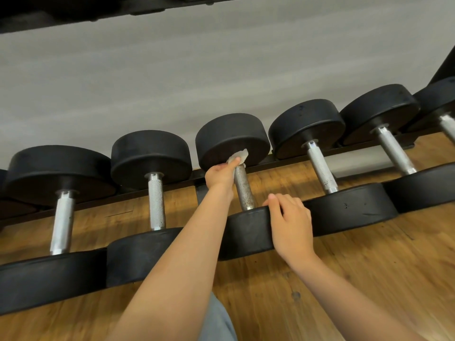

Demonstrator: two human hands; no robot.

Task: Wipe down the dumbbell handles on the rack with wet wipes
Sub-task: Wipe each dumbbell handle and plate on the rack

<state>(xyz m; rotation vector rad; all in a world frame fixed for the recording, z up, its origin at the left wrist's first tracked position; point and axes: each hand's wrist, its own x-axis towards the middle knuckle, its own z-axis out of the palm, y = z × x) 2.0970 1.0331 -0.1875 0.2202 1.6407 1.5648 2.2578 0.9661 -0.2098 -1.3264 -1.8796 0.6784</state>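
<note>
Several black dumbbells with silver knurled handles lie side by side on a low rack. My left hand (220, 174) grips a crumpled white wet wipe (238, 156) and presses it against the far end of the middle dumbbell's handle (243, 190), right by the far weight head (231, 136). My right hand (290, 222) rests with fingers spread on the near weight head (248, 232) of that same dumbbell, holding nothing. The handle below the wipe is bare and looks duller than its neighbours.
Neighbouring handles lie to the left (155, 200) and right (320, 168). A black rack rail (283, 159) runs behind the handles. Wooden floor (344, 279) shows under and in front of the rack; a grey wall (172, 82) stands behind.
</note>
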